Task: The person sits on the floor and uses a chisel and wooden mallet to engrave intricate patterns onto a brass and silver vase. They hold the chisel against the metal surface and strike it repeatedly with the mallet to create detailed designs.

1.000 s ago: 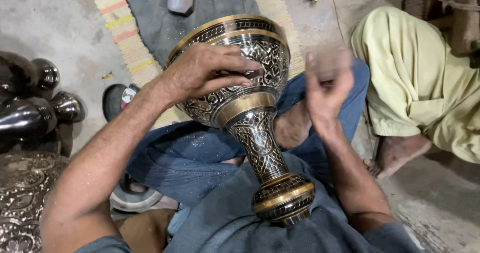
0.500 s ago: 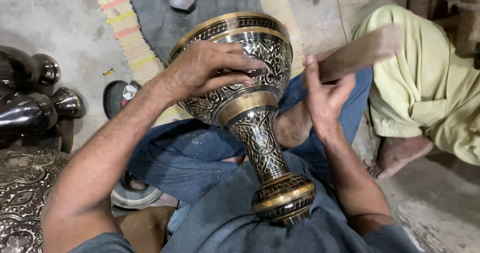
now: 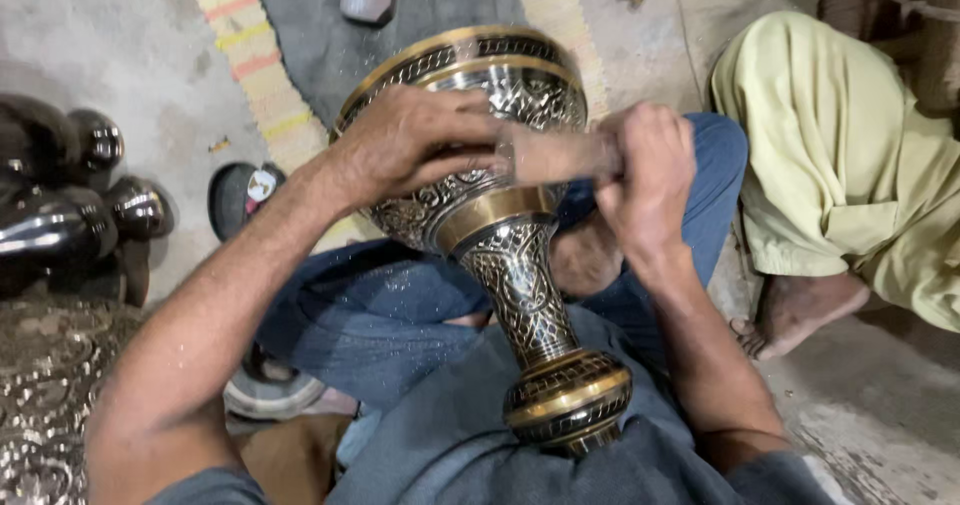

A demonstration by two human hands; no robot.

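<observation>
Whereas half a second ago the right hand [image 3: 648, 170] is raised with a flat brownish wooden tool lifted clear to the right, that hand is now down against the bowl of the large engraved metal vase with gold-coloured bands [image 3: 500, 215], and the wooden tool [image 3: 555, 155] lies blurred across the vase's side. The blur suggests a quick stroke, so the change reads as the tool having come down onto the metal surface beside the left hand [image 3: 420, 145]. The right fingers are clenched around the tool's handle end. The left hand keeps its place, spread over the upper bowl with fingers curled around the patterned wall, grasping and steadying it. The vase lies tilted across the person's lap on the blue trousers [image 3: 380, 315], its banded foot [image 3: 568, 397] toward the body and its open rim pointing away, much as it did a second earlier.

To the left, on the floor, stand dark polished rounded metal vessels [image 3: 60, 205], and an embossed metal sheet [image 3: 50, 395] lies at the lower left. Another person in pale green clothing [image 3: 850, 155] sits just to the right, a bare foot [image 3: 800, 310] near the blue trousers. A striped woven mat [image 3: 260, 65] lies beyond the vase.
</observation>
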